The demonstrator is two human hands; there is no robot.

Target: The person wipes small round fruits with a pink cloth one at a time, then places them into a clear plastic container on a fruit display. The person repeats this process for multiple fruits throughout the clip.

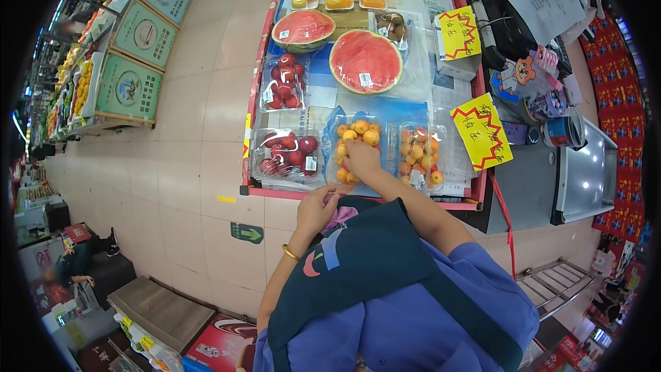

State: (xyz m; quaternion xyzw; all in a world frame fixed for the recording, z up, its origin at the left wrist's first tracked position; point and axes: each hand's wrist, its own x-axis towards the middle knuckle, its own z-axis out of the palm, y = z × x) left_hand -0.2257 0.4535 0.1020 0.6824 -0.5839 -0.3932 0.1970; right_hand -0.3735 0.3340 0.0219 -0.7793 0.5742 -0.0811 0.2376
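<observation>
My right hand (pixel 363 160) reaches over a clear plastic tray of small yellow-orange fruits (pixel 360 126) at the stand's near edge. Its fingertips touch the fruit; whether they grip one is hidden. My left hand (pixel 316 210) hangs just before the stand's front edge, fingers bent together beside pink fabric (pixel 341 217) at my dark apron (pixel 361 274). I cannot tell whether it holds anything. Left of the yellow fruit lies a wrapped pack of dark red fruits (pixel 289 154). On the right sits another clear pack of yellow-red fruits (pixel 419 152).
Two film-wrapped cut watermelons (pixel 365 57) and another red fruit pack (pixel 283 82) lie farther back on the newspaper-lined stand (pixel 454 186). Yellow handwritten signs (pixel 482 132) stand along its right side. Beyond is a counter with a metal tray (pixel 586 170). A seated person (pixel 77 263) is at far left.
</observation>
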